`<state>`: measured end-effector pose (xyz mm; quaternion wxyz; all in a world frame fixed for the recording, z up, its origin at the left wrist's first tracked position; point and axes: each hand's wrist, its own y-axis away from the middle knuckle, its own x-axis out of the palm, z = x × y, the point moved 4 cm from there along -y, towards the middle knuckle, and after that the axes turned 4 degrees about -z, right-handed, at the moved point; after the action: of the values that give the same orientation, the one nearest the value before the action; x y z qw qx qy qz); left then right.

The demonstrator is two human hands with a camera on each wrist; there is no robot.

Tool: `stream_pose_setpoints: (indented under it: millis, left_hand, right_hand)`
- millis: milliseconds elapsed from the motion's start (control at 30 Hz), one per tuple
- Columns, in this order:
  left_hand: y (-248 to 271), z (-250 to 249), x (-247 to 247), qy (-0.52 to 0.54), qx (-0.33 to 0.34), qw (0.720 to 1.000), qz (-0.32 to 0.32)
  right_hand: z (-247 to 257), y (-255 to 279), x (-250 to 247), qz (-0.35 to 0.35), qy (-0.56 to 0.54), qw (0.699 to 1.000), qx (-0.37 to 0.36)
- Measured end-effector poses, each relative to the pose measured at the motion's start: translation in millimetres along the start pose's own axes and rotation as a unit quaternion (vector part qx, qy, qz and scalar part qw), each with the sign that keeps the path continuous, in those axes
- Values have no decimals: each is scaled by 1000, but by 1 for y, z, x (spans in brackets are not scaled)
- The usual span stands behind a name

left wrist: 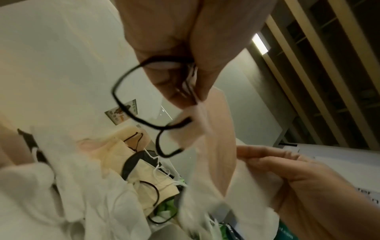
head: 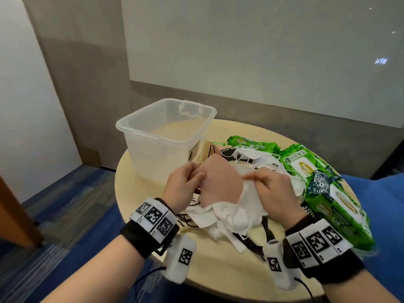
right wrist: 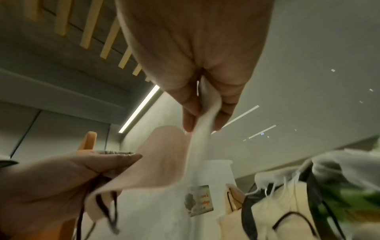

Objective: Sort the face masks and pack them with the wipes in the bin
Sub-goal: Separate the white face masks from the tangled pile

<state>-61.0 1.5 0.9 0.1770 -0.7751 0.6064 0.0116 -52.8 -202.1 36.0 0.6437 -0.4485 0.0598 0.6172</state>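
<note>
Above a round table, my left hand pinches the edge of a pink face mask with black ear loops. My right hand pinches a white mask that overlaps the pink one. The left wrist view shows my left fingers closed on the pink mask and its loop. My right fingers pinch the white mask in the right wrist view. A heap of white, cream and black masks lies under both hands. The clear plastic bin stands behind at left, with nothing visible inside.
Green packs of wipes lie along the table's right side, another behind the masks. The round beige table has bare surface near me. Blue carpet and a grey wall surround it; a wooden piece stands at left.
</note>
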Motion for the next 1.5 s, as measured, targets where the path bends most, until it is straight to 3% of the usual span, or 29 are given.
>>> stream_pose_setpoints:
  millis: [133, 267, 400, 500, 600, 733, 867, 967, 1033, 1100, 1233, 1333, 1500]
  left_hand:
    - [9, -3, 7, 148, 2, 989, 6]
    - [14, 0, 12, 155, 31, 987, 41]
    - [10, 6, 17, 117, 67, 987, 82]
    - [4, 8, 24, 126, 42, 986, 101]
    - [-3, 19, 21, 129, 5, 991, 47]
    - [-8, 32, 9, 5, 28, 998, -61]
    - [1, 23, 21, -48, 72, 996, 0]
    - [10, 12, 32, 57, 79, 993, 63]
    - [11, 9, 32, 92, 79, 990, 71]
    - [9, 9, 28, 110, 77, 989, 65]
    - [6, 9, 24, 118, 109, 983, 86]
    - [6, 11, 27, 108, 119, 981, 111]
    - [7, 16, 33, 104, 85, 981, 143]
  right_hand:
    - [-6, 3, 13, 48, -158, 981, 98]
    - [-7, 3, 24, 50, -264, 955, 128]
    - [-16, -3, 32, 69, -264, 953, 130]
    - [-20, -5, 35, 106, -237, 957, 130]
    - [-26, -9, 27, 63, -260, 951, 154]
    - [-39, -14, 12, -21, -278, 944, 175]
    - [-28, -18, 18, -17, -313, 934, 169]
    - [-16, -19, 34, 38, -315, 932, 176]
    - [-9, -19, 42, 89, -350, 913, 191]
    - [-2, -18, 44, 134, -352, 910, 173]
    - [1, -19, 40, 160, -183, 969, 44]
    - [4, -19, 33, 137, -148, 979, 22]
    - [5, -24, 18, 61, -28, 995, -76]
